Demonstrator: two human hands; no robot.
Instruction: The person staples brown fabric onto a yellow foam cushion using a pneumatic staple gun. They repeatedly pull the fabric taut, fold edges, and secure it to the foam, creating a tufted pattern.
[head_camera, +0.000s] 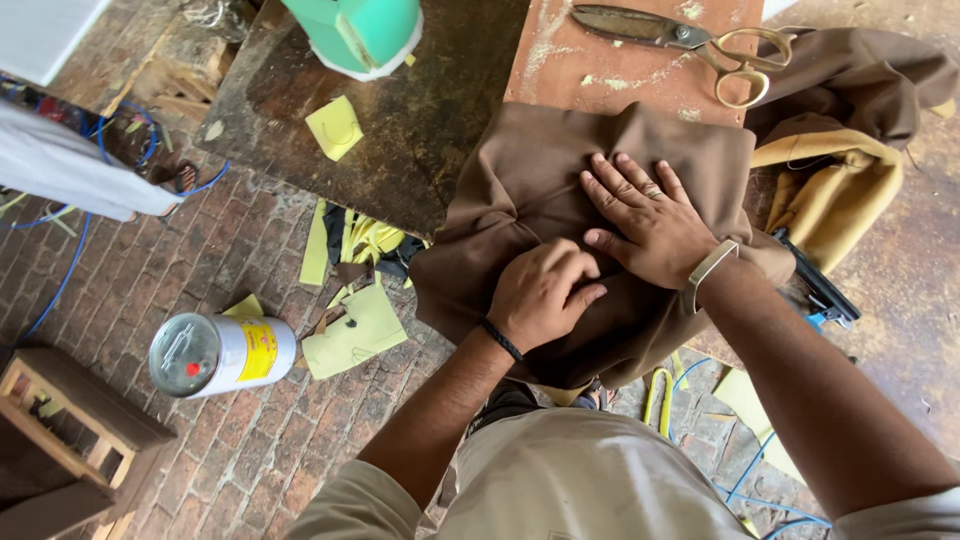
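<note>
Both hands press together on the brown fabric (520, 190), left hand (540, 295) gripping a fold, right hand (650, 220) flat; scissors (680, 38) lie unused.

both bare forearms reach forward from the bottom of the view and converge near the middle. the left hand (541, 294) is curled into a loose fist, knuckles up, fingers bunched and tucked under, the thumb lying along the side and pointing toward the other hand. a thin dark band circles the left wrist. the right hand (648, 220) lies flat, palm down, its fingers spread and stretched forward, the thumb angled in so that it touches or nearly touches the left hand's knuckles. a pale strap sits on the right wrist. the right forearm runs in diagonally from the lower right, the left from the lower left; light sleeves show at both elbows.
</note>
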